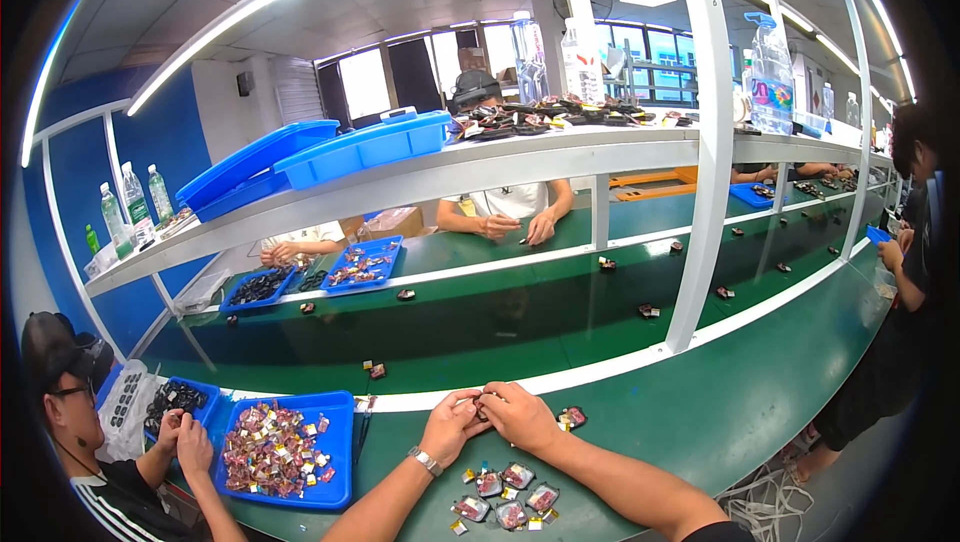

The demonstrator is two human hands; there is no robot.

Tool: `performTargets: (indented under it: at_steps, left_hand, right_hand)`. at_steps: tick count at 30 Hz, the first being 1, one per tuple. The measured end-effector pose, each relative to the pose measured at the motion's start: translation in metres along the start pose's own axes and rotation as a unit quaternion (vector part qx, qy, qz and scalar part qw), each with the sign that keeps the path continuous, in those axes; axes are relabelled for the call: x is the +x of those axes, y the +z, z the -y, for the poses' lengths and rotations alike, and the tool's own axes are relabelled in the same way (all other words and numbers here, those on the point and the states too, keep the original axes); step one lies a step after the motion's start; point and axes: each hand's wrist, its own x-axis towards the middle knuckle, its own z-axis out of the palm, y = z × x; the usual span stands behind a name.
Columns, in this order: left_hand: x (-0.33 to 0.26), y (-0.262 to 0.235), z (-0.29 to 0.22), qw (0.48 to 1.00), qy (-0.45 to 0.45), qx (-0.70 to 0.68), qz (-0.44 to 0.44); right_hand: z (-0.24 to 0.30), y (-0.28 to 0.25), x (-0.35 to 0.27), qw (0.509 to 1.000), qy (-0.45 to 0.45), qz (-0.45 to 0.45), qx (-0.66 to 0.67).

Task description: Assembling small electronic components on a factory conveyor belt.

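Over the near edge of the green conveyor table, my left hand (452, 432) and my right hand (522, 418) meet with their fingers closed together. Between the fingertips is a small dark piece, mostly hidden by them. Just below my hands lies a loose group of small black housings (510, 515) with red circuit boards and silver-and-yellow battery cells. One more such housing (571, 418) rests beside my right hand. To the left of my left forearm stands a blue tray (343, 457) heaped with red boards and small cells (275, 450).
A co-worker (75, 412) sits at the left beside a blue tray of black parts (172, 402). Scattered pieces lie on the green belt (500, 327). A white post (703, 162) and an overhead shelf (420, 170) with blue bins (365, 147) stand ahead. Others work across and right.
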Motion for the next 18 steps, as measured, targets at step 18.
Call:
performTargets:
  at_steps: [18]
  left_hand:
    - [-0.003,0.001,0.004,0.993,0.019,0.112,-0.045]
  right_hand:
    - [0.013,-0.001,-0.005,0.995,0.041,-0.047,0.074]
